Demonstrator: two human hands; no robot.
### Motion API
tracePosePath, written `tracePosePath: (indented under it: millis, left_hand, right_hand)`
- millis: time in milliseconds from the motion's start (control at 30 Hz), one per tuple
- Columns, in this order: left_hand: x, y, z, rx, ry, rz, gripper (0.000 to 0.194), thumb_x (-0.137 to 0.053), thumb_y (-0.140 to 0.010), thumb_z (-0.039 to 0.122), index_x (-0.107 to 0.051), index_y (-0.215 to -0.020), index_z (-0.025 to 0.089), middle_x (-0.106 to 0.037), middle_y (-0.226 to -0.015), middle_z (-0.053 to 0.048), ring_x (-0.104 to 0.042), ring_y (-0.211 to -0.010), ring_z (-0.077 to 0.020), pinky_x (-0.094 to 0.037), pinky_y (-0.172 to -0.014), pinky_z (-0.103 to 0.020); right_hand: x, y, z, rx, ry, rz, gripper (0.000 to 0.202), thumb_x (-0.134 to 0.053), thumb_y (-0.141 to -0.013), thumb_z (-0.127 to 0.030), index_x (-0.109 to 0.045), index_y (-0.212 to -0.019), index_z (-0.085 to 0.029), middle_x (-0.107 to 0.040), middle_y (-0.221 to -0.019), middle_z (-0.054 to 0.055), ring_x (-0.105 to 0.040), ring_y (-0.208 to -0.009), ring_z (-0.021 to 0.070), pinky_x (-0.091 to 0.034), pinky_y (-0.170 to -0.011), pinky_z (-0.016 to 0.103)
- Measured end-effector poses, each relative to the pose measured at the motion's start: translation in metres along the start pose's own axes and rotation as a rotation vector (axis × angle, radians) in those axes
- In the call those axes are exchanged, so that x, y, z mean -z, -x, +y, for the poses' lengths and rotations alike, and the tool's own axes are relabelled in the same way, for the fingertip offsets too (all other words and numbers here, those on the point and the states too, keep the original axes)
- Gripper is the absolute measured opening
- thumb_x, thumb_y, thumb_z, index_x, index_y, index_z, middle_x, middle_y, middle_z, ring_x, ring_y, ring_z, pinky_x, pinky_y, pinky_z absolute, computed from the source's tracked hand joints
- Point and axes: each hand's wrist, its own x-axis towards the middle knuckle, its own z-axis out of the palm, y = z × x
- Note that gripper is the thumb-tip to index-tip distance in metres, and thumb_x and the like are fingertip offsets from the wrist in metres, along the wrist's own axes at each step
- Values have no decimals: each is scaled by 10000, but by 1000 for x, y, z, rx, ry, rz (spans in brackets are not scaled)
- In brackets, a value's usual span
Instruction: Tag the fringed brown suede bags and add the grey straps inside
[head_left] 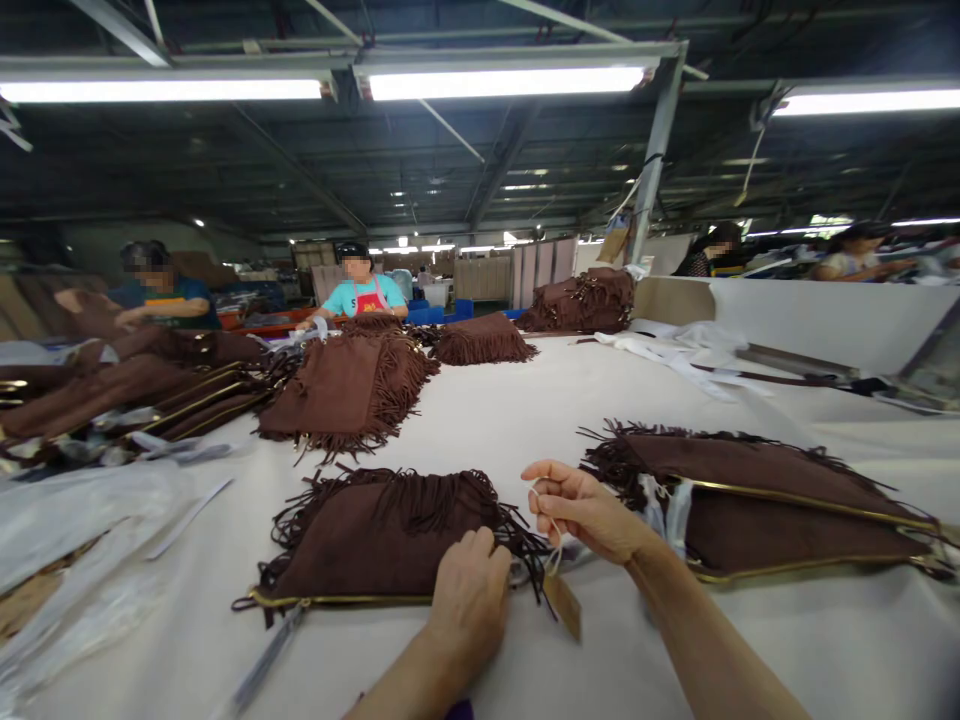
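Presently, I list the following from the head view.

Item one: a brown fringed bag (pixel 360 550), lying flat on the white table (pixel 525 405) directly before me, gold zipper (pixel 360 601) along its near edge, fringe spread at the back and sides. A slim wrapped strip (pixel 267 655) extends from the zipper toward me.

Item two: my left hand (pixel 474 585), set on the bag's near right corner, knuckles up — its fingertips are hidden, so I cannot tell whether that grip is closed on anything.

Item three: my right hand (pixel 581 508), raised just right of the bag, its grip pinched on a thin white string (pixel 556 537). From the string hangs a tan tag (pixel 562 605), tilted. Whether the string is fastened to the bag, I cannot tell.

Item four: two brown bags (pixel 765 470) at right, overlapping, gold zippers facing me.

Item five: beyond — another fringed bag (pixel 322 385), a brown stack (pixel 180 390) at left, clear plastic (pixel 82 520) nearer.

Item six: a co-worker in a turquoise shirt (pixel 388 290), across the table.
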Motion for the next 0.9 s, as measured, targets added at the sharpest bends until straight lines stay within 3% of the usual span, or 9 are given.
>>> tracePosePath:
  millis: [67, 167, 267, 400, 500, 600, 733, 833, 900]
  left_hand:
    - [-2, 2, -11, -25, -29, 16, 200, -407, -852, 87, -580, -904, 175, -570, -998, -98, -517, -963, -252, -434, -834, -388]
    - [2, 12, -36, -62, -34, 26, 223, -423, -778, 20, -560, -851, 181, -569, -962, -68, -517, -909, -215, -426, -786, -325]
    - [15, 31, -63, -80, 27, 99, 247, -403, -736, -13, -537, -776, 191, -555, -916, -37, -515, -830, -166, -402, -710, -260]
    - [29, 63, -87, -33, 62, 259, 255, -345, -814, 37, -520, -707, 188, -514, -849, -29, -501, -756, -138, -387, -671, -229]
    - [29, 85, -93, 8, 2, 318, 282, -329, -844, 61, -522, -679, 184, -484, -799, -25, -491, -710, -132, -375, -636, -221]
    - [23, 104, -95, 82, -77, 328, 280, -340, -824, 42, -524, -668, 185, -467, -762, -20, -487, -680, -133, -355, -606, -224]
    - [21, 127, -95, 253, -66, 287, 265, -354, -771, 15, -530, -697, 198, -477, -786, -21, -505, -674, -139, -370, -619, -234]
    - [25, 142, -93, 351, 116, 298, 262, -339, -779, 30, -530, -753, 206, -509, -849, -32, -544, -709, -147, -409, -666, -250]
    - [27, 149, -91, 387, 254, 353, 227, -341, -799, 64, -508, -734, 205, -527, -853, -40, -560, -747, -160, -426, -705, -269]
  right_hand:
    - [3, 1, -1, -28, -8, 2, 478, -829, -683, -369, -605, -1068, -197, -608, -741, -25, -472, -457, 59, -285, -375, 144]
    - [4, 3, -5, -85, 40, -59, 371, -818, -691, -366, -626, -921, -147, -610, -713, -12, -358, -415, 23, -137, -360, 148]
    - [-8, 5, -3, -129, 76, -178, 324, -778, -728, -392, -570, -762, -145, -616, -667, -5, -328, -423, 29, -128, -386, 169]
    - [-54, 3, 10, -150, 124, -329, 307, -702, -777, -417, -532, -777, -161, -669, -862, 53, -385, -454, 42, -180, -407, 180]
    - [-98, 2, 25, -88, 229, -386, 225, -597, -818, -355, -485, -741, -176, -636, -1017, 56, -462, -524, 64, -278, -459, 188]
    - [-124, 0, 40, 32, 575, -450, 97, -515, -800, -209, -473, -714, -195, -599, -793, -7, -488, -589, 113, -349, -558, 222]
    - [-118, -4, 48, 133, 1173, -356, 95, -480, -814, -140, -530, -773, -209, -572, -697, 3, -522, -676, 179, -336, -614, 269]
    - [-109, -6, 44, 182, 1230, -234, 140, -421, -876, -172, -518, -782, -210, -597, -740, 24, -538, -702, 191, -360, -641, 283]
    - [-113, -7, 40, 254, 1162, -241, 152, -424, -879, -185, -513, -760, -213, -594, -749, 19, -535, -707, 183, -369, -645, 274]
